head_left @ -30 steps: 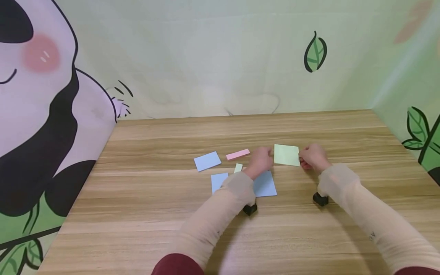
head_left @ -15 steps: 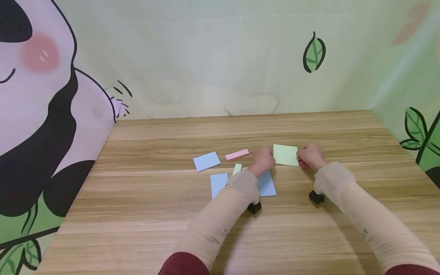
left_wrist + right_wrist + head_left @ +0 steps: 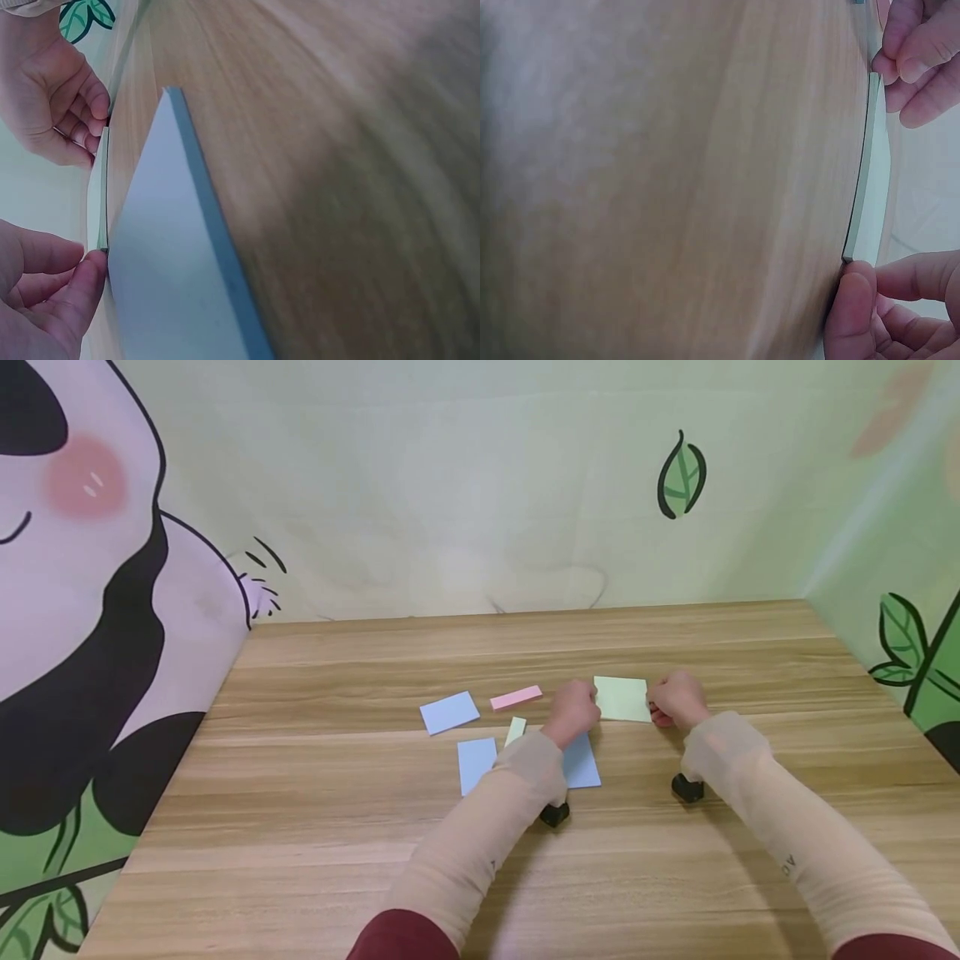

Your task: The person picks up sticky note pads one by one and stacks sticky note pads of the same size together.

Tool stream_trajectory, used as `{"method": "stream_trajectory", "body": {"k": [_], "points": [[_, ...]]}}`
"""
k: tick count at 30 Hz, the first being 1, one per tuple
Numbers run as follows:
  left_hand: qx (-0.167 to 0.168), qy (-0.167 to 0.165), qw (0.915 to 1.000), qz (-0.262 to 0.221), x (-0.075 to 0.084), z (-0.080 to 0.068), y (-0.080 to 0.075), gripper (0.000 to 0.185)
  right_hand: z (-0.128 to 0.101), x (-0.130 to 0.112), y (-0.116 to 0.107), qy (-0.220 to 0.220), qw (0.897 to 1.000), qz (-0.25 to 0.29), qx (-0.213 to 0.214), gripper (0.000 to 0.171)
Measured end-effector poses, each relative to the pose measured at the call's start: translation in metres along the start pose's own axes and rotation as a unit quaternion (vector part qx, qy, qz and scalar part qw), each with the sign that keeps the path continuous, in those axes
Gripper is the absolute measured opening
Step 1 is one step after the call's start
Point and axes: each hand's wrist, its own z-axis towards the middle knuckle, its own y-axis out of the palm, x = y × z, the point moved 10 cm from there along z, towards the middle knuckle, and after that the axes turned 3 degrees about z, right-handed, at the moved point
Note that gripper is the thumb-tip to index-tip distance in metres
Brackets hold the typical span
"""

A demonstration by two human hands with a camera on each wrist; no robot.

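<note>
A pale green sticky note pad (image 3: 622,699) lies flat on the table between both hands. My left hand (image 3: 573,708) pinches its left edge with thumb and fingers, as the left wrist view shows up close. At the opposite edge, my right hand (image 3: 678,700) grips the pad between thumb and bent fingers. In the right wrist view the pad (image 3: 870,176) appears edge-on, spanning from one hand to the other. Below my left hand lies a larger blue pad (image 3: 583,763), partly hidden by the left wrist; it fills much of the left wrist view.
Left of the hands lie a pink strip (image 3: 516,697), a blue rectangular pad (image 3: 450,713), a small green strip (image 3: 515,730) and another blue pad (image 3: 476,760), partly covered by the left sleeve (image 3: 465,835). Behind the wooden table (image 3: 337,677) rises a printed backdrop (image 3: 450,485).
My left hand has shifted slightly right, onto the green pad's left edge. The right hand keeps its place at the other edge, and the view has drifted a little.
</note>
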Motion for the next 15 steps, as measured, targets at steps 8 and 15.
{"method": "stream_trajectory", "body": {"k": [8,15], "points": [[-0.022,0.018,0.9995,0.009,0.048,-0.067,-0.103,0.028,-0.002,0.001,0.0,-0.005,1.0,-0.013,-0.014,0.011],[-0.014,0.038,0.999,0.019,0.017,-0.009,0.0,0.022,-0.003,0.003,-0.002,-0.003,0.999,-0.032,-0.017,0.011]]}}
